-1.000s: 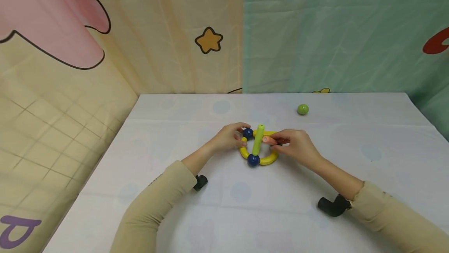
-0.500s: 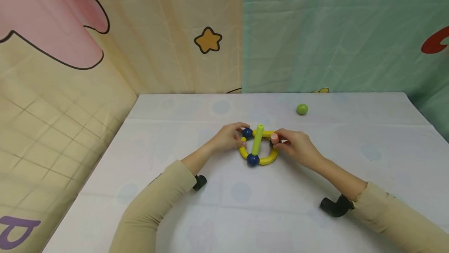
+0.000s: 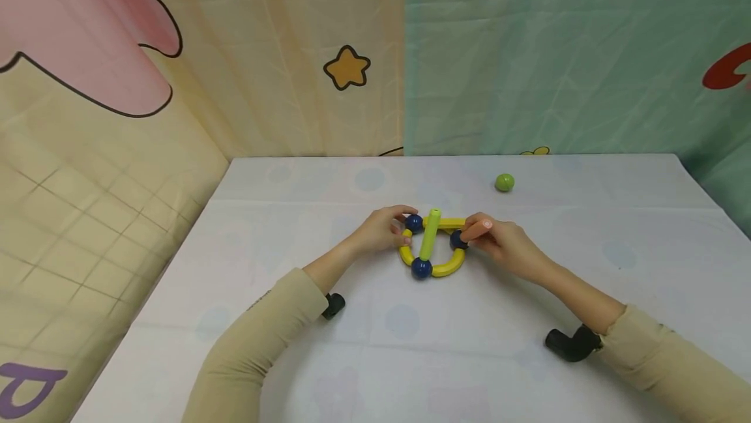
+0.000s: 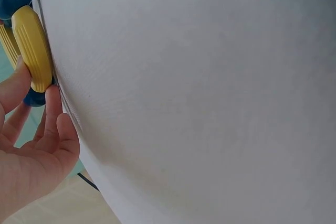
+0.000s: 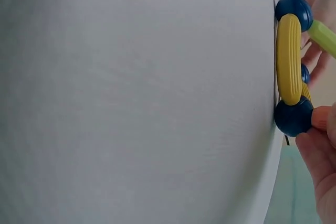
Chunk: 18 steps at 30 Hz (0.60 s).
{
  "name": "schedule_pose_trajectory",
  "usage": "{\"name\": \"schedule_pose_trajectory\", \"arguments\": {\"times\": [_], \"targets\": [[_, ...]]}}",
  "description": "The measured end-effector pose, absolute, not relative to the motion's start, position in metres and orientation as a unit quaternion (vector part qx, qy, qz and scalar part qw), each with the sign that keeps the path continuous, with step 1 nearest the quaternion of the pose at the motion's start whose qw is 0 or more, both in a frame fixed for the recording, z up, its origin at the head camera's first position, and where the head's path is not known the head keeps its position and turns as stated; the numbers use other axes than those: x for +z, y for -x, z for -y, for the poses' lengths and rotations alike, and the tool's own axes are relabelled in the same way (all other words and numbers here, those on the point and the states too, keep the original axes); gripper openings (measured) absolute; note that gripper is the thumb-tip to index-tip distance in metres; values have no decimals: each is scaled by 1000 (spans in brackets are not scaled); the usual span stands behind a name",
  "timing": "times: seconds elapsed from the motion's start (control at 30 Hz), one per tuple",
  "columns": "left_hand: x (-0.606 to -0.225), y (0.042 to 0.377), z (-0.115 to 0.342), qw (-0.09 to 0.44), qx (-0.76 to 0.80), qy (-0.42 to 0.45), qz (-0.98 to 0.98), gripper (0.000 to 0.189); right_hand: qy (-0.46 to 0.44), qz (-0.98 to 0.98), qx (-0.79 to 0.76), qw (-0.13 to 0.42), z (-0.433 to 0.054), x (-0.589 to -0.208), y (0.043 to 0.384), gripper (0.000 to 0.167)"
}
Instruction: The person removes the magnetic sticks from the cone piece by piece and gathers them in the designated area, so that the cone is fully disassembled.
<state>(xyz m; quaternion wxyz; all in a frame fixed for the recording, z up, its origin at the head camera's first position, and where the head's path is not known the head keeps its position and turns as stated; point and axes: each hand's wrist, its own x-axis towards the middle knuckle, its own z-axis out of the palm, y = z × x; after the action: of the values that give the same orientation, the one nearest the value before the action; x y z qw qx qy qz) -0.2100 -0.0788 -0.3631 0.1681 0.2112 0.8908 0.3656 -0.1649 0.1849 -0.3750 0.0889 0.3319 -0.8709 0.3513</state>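
A ring of curved yellow magnetic rods (image 3: 448, 269) and dark blue balls (image 3: 421, 268) lies on the table. A straight lime-green rod (image 3: 430, 234) rises from the front ball, tilted. My left hand (image 3: 381, 231) holds the ring's left side: the thumb is on a yellow rod (image 4: 32, 48), and the other fingers are around the rear-left blue ball (image 4: 34, 98). With thumb and fingers, my right hand (image 3: 504, 247) pinches a short orange rod (image 3: 476, 229). In the right wrist view, that rod's lower end meets the right-hand blue ball (image 5: 294, 116).
A green ball (image 3: 504, 182) sits near the table's back edge, right of the ring. White cloth covers the table (image 3: 405, 358). Printed curtains (image 3: 516, 51) stand behind it. A black wrist-camera mount (image 3: 572, 343) hangs under the right forearm; another is under the left.
The orange rod has swung from pointing left across the ring to standing up over the right-hand ball, which has come into view. My right hand shifted slightly right; the left stayed put.
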Motion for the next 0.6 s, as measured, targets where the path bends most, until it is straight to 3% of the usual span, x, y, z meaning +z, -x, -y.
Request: {"name": "schedule_pose_trajectory", "arguments": {"times": [0.3, 0.6], "targets": [[-363, 209, 78, 169, 370, -211, -889, 56, -302, 863, 401, 53, -193, -379, 171, 23], [-363, 209, 79, 170, 369, -211, -889, 55, -248, 828, 503, -32, -198, -379, 174, 9]]}}
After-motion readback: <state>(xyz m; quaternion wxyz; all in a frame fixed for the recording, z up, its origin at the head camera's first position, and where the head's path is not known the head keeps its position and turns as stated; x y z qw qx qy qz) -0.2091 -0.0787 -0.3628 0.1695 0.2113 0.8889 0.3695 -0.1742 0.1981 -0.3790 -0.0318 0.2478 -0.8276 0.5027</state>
